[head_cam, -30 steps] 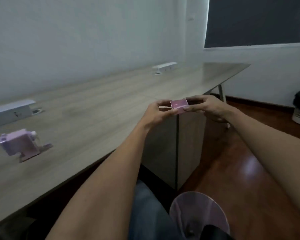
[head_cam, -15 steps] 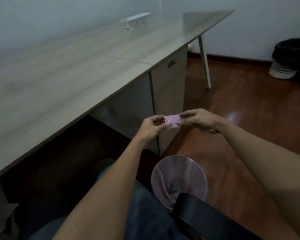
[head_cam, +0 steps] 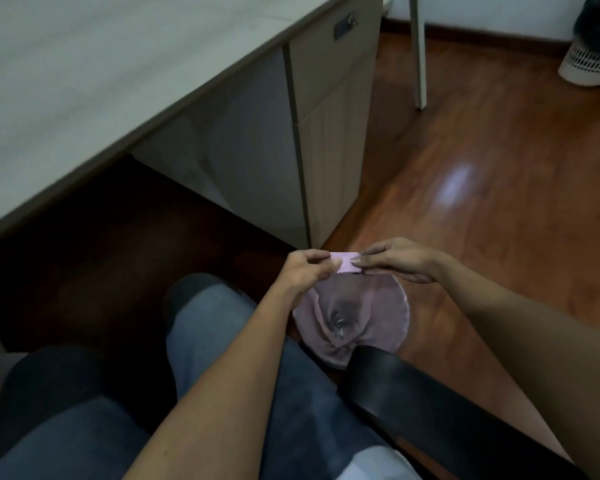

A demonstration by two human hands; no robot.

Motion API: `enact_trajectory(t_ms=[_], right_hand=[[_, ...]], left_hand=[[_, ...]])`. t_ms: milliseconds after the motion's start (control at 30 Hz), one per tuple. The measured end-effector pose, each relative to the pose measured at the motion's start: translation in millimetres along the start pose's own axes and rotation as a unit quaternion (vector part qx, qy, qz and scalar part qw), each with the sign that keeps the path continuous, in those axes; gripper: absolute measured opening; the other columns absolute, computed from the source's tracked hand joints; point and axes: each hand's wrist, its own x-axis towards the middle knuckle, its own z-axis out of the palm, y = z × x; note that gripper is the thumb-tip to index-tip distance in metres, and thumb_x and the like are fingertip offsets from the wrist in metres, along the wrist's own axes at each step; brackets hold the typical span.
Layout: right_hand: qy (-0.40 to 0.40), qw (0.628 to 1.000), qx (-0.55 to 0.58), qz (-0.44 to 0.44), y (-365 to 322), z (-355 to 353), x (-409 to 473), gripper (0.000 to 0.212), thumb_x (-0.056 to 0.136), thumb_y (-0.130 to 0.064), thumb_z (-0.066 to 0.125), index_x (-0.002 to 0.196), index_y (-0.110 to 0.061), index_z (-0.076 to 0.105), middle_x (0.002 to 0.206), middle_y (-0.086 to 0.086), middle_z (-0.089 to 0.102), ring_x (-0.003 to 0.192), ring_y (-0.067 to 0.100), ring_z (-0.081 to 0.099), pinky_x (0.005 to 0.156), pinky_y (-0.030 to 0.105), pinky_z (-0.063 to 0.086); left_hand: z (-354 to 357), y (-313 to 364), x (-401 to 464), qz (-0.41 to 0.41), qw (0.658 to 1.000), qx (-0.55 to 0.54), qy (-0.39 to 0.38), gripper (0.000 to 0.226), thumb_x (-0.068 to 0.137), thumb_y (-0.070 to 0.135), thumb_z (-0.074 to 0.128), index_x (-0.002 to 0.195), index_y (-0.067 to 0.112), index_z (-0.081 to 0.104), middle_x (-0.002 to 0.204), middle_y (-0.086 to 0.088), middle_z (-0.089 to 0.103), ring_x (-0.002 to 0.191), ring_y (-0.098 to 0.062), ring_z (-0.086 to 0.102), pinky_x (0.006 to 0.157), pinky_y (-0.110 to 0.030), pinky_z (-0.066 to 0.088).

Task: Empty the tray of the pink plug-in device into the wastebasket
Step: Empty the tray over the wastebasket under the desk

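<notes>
A small pink tray is pinched between both hands, just above the far rim of a wastebasket lined with a pink bag that stands on the floor. My left hand grips the tray's left end. My right hand grips its right end with the fingertips. The tray's open side faces away from me, so its contents are hidden. A small object lies at the bottom of the bag. The pink plug-in device itself is out of view.
A grey desk and its drawer cabinet stand at the upper left. My legs in jeans and a black chair armrest fill the foreground. A white basket with a black bag stands far right on the wood floor.
The view has swung down from the desk top to the floor. Both hands carried the tray down from desk height to just over the pink-lined wastebasket.
</notes>
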Motion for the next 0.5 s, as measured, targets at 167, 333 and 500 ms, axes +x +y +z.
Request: enact_trajectory(t_ms=[167, 333, 500], right_hand=[[-0.010, 0.997, 0.056, 0.059, 12.7, 0.5, 1.5, 0.067, 0.076, -0.027, 0.084, 0.126, 0.013, 0.064, 0.117, 0.027, 0.074, 0.109, 0.029, 0.075, 0.095, 0.033, 0.059], [0.013, 0.986, 0.118, 0.117, 12.1, 2.8, 6.5, 0.064, 0.086, -0.031, 0.079, 0.132, 0.008, 0.057, 0.134, 0.029, 0.063, 0.112, 0.032, 0.072, 0.083, 0.033, 0.064], [0.033, 0.976, 0.134, 0.167, 10.1, 3.6, 10.6, 0.083, 0.080, -0.037, 0.083, 0.137, 0.013, 0.050, 0.134, 0.028, 0.061, 0.072, 0.026, 0.081, 0.058, 0.029, 0.064]], left_hand=[[13.4, -7.6, 2.6, -0.055, 0.998, -0.028, 0.029, 0.025, 0.089, 0.023, 0.078, 0.083, 0.000, 0.072, 0.081, -0.012, 0.070, 0.076, -0.023, 0.064, 0.068, -0.021, 0.057], [21.8, -2.2, 8.4, -0.106, 0.989, -0.076, 0.075, 0.040, 0.084, 0.029, 0.083, 0.096, -0.008, 0.074, 0.083, -0.011, 0.070, 0.074, -0.025, 0.069, 0.052, -0.021, 0.061], [24.9, 3.4, 16.9, -0.134, 0.984, -0.061, 0.100, 0.060, 0.080, 0.038, 0.086, 0.111, -0.011, 0.070, 0.095, -0.019, 0.072, 0.048, -0.020, 0.066, 0.042, -0.021, 0.054]])
